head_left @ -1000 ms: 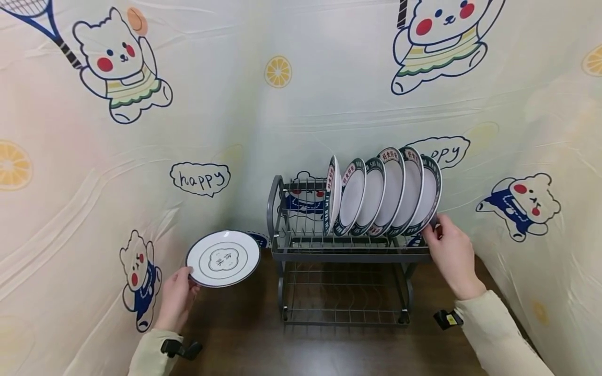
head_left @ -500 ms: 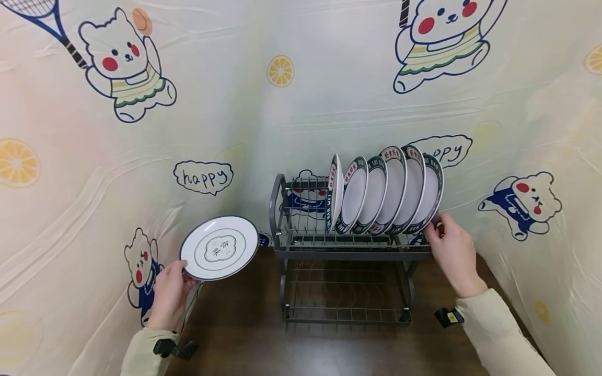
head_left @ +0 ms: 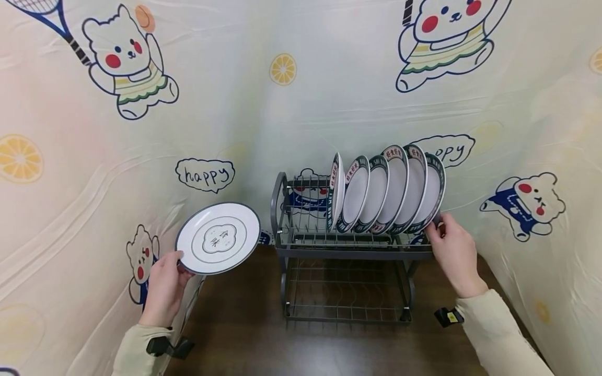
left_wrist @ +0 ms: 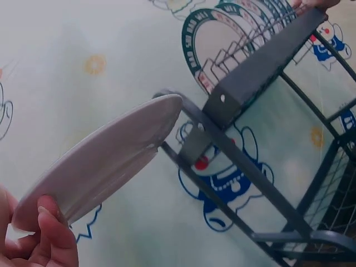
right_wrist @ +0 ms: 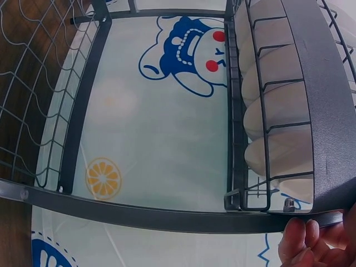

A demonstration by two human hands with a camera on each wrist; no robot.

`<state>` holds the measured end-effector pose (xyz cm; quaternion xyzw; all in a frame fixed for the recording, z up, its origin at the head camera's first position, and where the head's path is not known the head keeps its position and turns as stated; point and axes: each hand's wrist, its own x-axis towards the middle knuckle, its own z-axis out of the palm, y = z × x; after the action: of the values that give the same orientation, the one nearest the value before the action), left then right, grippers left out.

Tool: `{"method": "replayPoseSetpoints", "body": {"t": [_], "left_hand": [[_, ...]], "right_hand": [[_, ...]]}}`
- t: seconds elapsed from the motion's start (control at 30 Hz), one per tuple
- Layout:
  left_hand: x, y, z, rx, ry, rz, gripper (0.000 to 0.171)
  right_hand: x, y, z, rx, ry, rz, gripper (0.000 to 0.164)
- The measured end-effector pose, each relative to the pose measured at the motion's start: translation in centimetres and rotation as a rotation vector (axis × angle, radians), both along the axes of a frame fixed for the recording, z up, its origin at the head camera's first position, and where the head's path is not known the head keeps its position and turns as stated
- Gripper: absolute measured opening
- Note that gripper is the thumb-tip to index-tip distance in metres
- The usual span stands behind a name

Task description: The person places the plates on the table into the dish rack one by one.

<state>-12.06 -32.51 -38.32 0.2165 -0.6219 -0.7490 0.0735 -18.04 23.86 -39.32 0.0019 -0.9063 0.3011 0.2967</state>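
Observation:
My left hand (head_left: 164,286) pinches the near-left rim of a white plate (head_left: 218,237) with a thin dark rim and printed characters at its centre. The plate hangs in the air left of the grey two-tier dish rack (head_left: 352,254), its face up toward the head camera. In the left wrist view its pale underside (left_wrist: 105,158) shows, with fingers (left_wrist: 58,229) curled at the lower edge. My right hand (head_left: 453,256) grips the rack's right end; in the right wrist view its fingertips (right_wrist: 303,236) curl at the frame's corner. Several green-rimmed plates (head_left: 356,194) stand in the upper tier's right part.
The rack's lower wire shelf (head_left: 348,308) sits under the plates, over a brown wooden surface (head_left: 324,350). A pale cartoon-printed cloth (head_left: 254,115) hangs behind and along both sides. Wire slots (head_left: 301,222) lie left of the standing plates.
My left hand has lifted the white plate higher and slightly leftward, with its face now tilted more toward the head camera. My right hand stays on the rack's end.

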Motion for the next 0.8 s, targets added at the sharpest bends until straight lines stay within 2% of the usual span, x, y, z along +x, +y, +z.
{"method": "replayPoseSetpoints", "body": {"t": [0.27, 0.47, 0.6, 0.8], "left_hand": [[0.7, 1.0, 2.1, 0.016, 0.115, -0.05, 0.025], [1.5, 1.7, 3.2, 0.143, 0.216, -0.113, 0.021], [2.0, 2.0, 3.9, 0.165, 0.22, -0.15, 0.023], [3.0, 2.4, 4.6, 0.15, 0.178, -0.188, 0.026]], "right_hand": [[0.1, 0.1, 0.2, -0.013, -0.01, -0.003, 0.019], [0.1, 0.1, 0.3, -0.017, -0.002, -0.002, 0.018], [0.1, 0.0, 0.3, -0.021, -0.003, 0.001, 0.019], [0.2, 0.0, 0.2, -0.022, -0.028, 0.015, 0.02]]}}
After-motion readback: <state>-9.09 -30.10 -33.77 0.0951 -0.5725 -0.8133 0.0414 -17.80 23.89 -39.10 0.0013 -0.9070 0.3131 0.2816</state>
